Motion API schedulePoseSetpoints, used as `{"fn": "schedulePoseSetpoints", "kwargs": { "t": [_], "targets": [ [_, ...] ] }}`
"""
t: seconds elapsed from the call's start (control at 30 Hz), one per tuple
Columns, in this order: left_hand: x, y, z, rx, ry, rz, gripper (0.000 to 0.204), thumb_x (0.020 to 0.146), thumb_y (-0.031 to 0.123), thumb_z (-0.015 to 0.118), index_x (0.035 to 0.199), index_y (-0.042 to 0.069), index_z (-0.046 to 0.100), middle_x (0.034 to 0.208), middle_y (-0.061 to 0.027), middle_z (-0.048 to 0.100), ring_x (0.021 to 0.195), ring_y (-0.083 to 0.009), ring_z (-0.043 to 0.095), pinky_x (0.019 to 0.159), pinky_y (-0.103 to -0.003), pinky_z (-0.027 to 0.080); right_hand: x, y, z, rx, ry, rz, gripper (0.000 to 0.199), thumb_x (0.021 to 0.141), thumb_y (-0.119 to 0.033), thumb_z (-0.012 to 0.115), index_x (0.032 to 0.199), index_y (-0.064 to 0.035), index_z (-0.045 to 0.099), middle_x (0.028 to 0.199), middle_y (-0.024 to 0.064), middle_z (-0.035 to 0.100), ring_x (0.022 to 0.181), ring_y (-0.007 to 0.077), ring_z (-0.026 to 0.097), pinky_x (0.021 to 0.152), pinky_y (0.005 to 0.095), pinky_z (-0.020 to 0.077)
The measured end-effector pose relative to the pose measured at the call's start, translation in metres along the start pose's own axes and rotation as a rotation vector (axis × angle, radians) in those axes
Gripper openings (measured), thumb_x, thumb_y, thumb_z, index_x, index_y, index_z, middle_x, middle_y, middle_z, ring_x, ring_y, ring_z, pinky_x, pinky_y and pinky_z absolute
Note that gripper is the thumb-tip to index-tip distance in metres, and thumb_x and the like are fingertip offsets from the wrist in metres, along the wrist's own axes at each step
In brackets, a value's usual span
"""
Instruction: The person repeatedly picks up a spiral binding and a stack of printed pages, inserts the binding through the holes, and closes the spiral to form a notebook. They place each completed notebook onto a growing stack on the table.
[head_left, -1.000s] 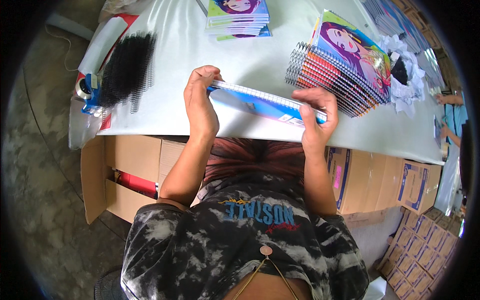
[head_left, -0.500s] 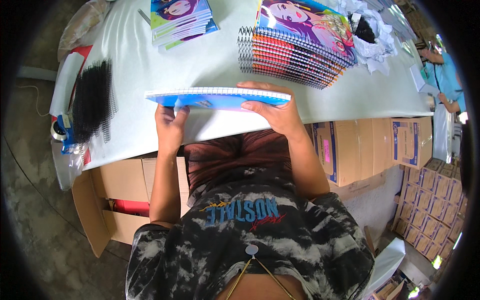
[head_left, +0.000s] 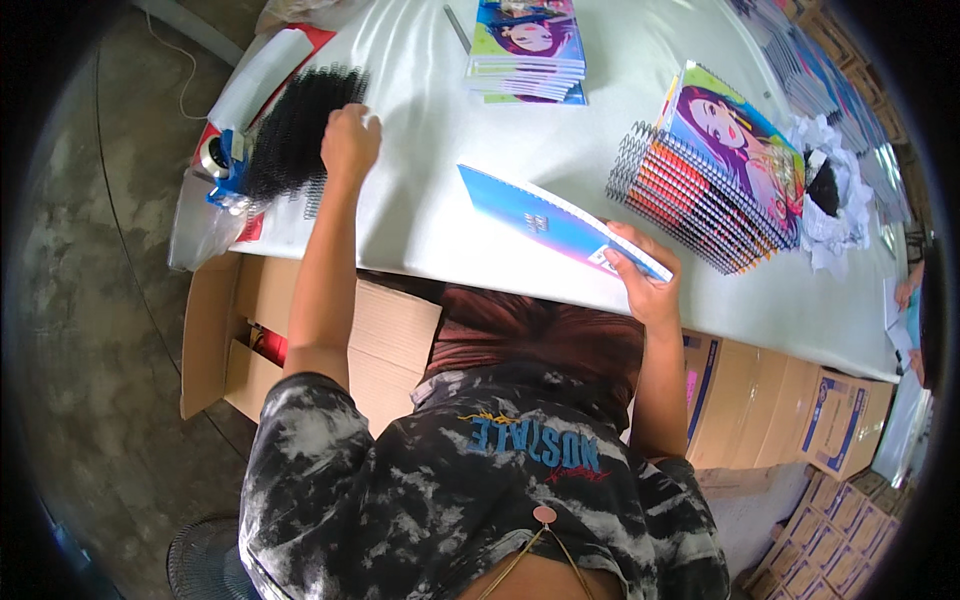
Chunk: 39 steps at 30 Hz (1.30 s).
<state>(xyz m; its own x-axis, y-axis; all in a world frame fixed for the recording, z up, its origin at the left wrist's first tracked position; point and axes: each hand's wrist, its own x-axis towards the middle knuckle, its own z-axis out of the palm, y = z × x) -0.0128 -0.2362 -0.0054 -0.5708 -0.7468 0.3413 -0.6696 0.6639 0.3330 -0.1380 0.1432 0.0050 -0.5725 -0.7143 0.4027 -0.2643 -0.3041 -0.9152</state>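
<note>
Blue notebook mid-frame, tilted over the white bench, unbound, pinched at lower corner by right hand. Left hand upper left, fingers curled on black spiral coils. Bound stack right; flat stack top, waiting.

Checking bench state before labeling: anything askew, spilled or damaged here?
Nothing damaged or spilled. The spiral notebook stack leans, fanned out rather than square. Crumpled white paper lies beside it. The left hand is at the black coils.
</note>
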Motion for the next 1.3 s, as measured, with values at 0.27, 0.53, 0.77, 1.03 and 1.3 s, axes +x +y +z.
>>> {"fn": "schedulePoseSetpoints", "kwargs": {
  "t": [0.27, 0.53, 0.77, 1.03, 1.3],
  "targets": [
    [0.012, -0.004, 0.034, 0.346, -0.073, -0.076, 0.04, 0.084, 0.035, 0.051, 0.099, -0.002, 0.051, 0.104, -0.0215, 0.057, 0.095, -0.0354, 0.058, 0.08, -0.045, 0.047, 0.01, 0.0, -0.001, 0.119, -0.027, -0.049, 0.027, 0.081, 0.009, 0.055, 0.107, 0.0042, 0.055, 0.115, 0.0217, 0.057, 0.106, 0.0227, 0.055, 0.09, 0.0281, 0.0421],
    [-0.004, 0.029, 0.0, -0.775, -0.266, -0.083, 0.034, 0.082, 0.014, 0.041, 0.11, -0.001, 0.051, 0.086, -0.0098, 0.056, 0.071, -0.0176, 0.054, 0.064, -0.029, 0.043, 0.003, 0.006, -0.005, 0.001, 0.027, -0.007, 0.024, 0.081, 0.005, 0.059, 0.105, 0.0041, 0.061, 0.106, 0.0124, 0.063, 0.091, 0.0114, 0.058, 0.08, 0.0235, 0.0458],
    [-0.056, 0.082, -0.056, -1.03, -0.657, 0.248, 0.021, 0.084, 0.016, 0.037, 0.089, 0.001, 0.051, 0.069, -0.0011, 0.041, 0.06, -0.0082, 0.033, 0.057, -0.022, 0.032, 0.01, 0.007, -0.008, -0.025, 0.095, 0.058, 0.026, 0.081, 0.006, 0.059, 0.107, 0.0043, 0.06, 0.107, 0.0114, 0.062, 0.093, 0.0111, 0.057, 0.08, 0.0231, 0.0454],
    [-0.059, 0.09, -0.051, -0.891, -0.605, 0.199, 0.041, 0.094, 0.039, 0.043, 0.079, 0.002, 0.052, 0.066, 0.0018, 0.041, 0.063, -0.0087, 0.036, 0.06, -0.023, 0.034, 0.011, 0.006, -0.005, -0.044, 0.111, 0.032, 0.027, 0.081, 0.006, 0.06, 0.108, 0.0023, 0.061, 0.107, 0.0101, 0.063, 0.084, 0.0072, 0.057, 0.073, 0.0194, 0.0457],
    [-0.048, 0.098, -0.069, -0.987, -0.857, 0.042, 0.044, 0.095, 0.041, 0.04, 0.072, 0.006, 0.053, 0.057, 0.0059, 0.033, 0.053, -0.0047, 0.026, 0.049, -0.021, 0.024, 0.011, 0.003, -0.007, -0.049, 0.054, 0.0, 0.03, 0.08, 0.009, 0.057, 0.108, 0.0008, 0.061, 0.106, 0.011, 0.064, 0.081, 0.0071, 0.057, 0.07, 0.0192, 0.046]
  ]
}}
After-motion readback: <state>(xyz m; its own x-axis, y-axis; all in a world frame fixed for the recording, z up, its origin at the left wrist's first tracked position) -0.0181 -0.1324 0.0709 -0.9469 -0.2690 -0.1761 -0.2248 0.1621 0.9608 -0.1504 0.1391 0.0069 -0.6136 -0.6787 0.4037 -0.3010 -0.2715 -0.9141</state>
